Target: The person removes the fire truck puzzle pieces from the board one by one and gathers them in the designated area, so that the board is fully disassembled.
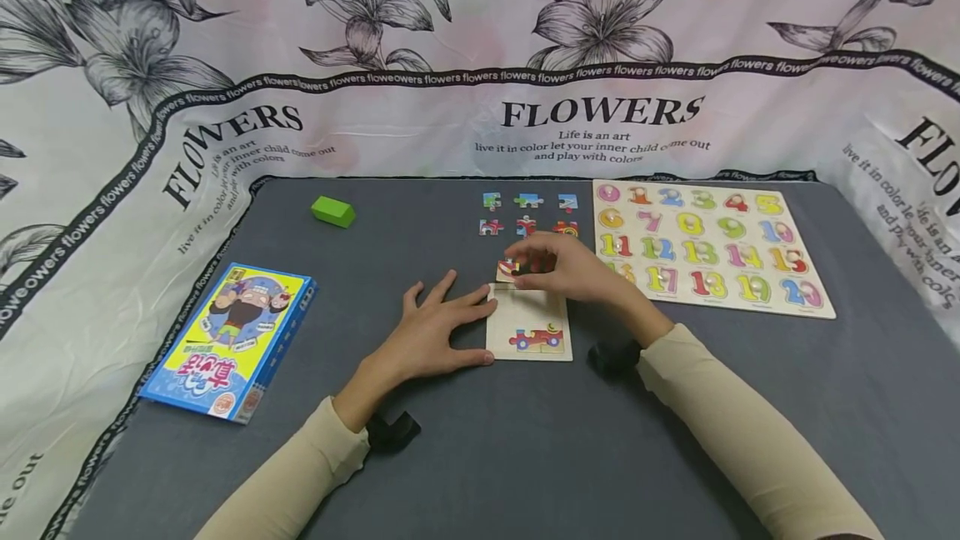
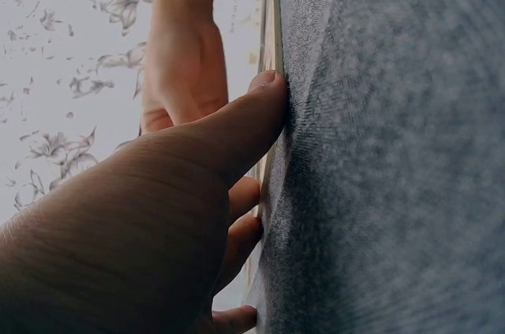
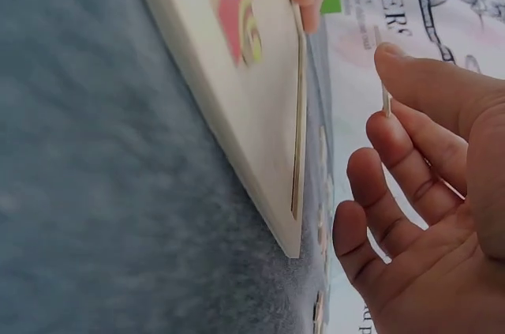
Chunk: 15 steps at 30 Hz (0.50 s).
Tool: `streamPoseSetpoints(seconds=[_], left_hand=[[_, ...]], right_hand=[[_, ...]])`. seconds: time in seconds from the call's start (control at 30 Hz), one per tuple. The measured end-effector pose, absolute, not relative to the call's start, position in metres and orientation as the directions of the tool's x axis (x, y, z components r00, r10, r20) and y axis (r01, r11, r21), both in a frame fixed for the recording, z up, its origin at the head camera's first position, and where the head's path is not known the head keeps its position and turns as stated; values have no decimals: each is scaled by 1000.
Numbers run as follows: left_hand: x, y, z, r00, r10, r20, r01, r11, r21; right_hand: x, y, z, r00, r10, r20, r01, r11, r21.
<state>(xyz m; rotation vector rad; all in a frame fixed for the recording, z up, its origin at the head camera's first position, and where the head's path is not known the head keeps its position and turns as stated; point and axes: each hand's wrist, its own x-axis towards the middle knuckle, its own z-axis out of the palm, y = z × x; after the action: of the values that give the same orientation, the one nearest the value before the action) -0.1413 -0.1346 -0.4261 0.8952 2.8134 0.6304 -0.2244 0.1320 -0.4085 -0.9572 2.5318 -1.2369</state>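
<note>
A small pale wooden puzzle tray point(image 1: 517, 305) lies on the dark cloth, with joined pieces of a red vehicle picture point(image 1: 537, 339) at its lower right. My left hand point(image 1: 423, 332) is spread flat at the tray's left side, its thumb and fingertips touching that edge. Over the tray's far edge, my right hand point(image 1: 581, 269) pinches a puzzle piece point(image 1: 506, 270) with red on it between thumb and index finger. Seen edge-on in the right wrist view, the piece point(image 3: 386, 101) is thin and held above the tray, the other fingers loosely bent.
Several loose jigsaw pieces point(image 1: 528, 200) lie in rows beyond the tray. A wooden number board point(image 1: 750, 269) is at the right, partly behind my right hand. To the left are a blue and yellow box point(image 1: 228, 340) and a green block point(image 1: 333, 212).
</note>
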Motion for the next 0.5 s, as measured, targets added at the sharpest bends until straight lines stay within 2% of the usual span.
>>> streamPoseSetpoints(seconds=[0.17, 0.5], left_hand=[[-141, -134, -427, -817, 577, 9, 526, 737, 424], [-142, -135, -430, -819, 574, 16, 527, 740, 418]], right_hand=[[-237, 125, -410, -804, -591, 61, -439, 522, -731], [-257, 108, -410, -800, -600, -6, -431, 581, -690]])
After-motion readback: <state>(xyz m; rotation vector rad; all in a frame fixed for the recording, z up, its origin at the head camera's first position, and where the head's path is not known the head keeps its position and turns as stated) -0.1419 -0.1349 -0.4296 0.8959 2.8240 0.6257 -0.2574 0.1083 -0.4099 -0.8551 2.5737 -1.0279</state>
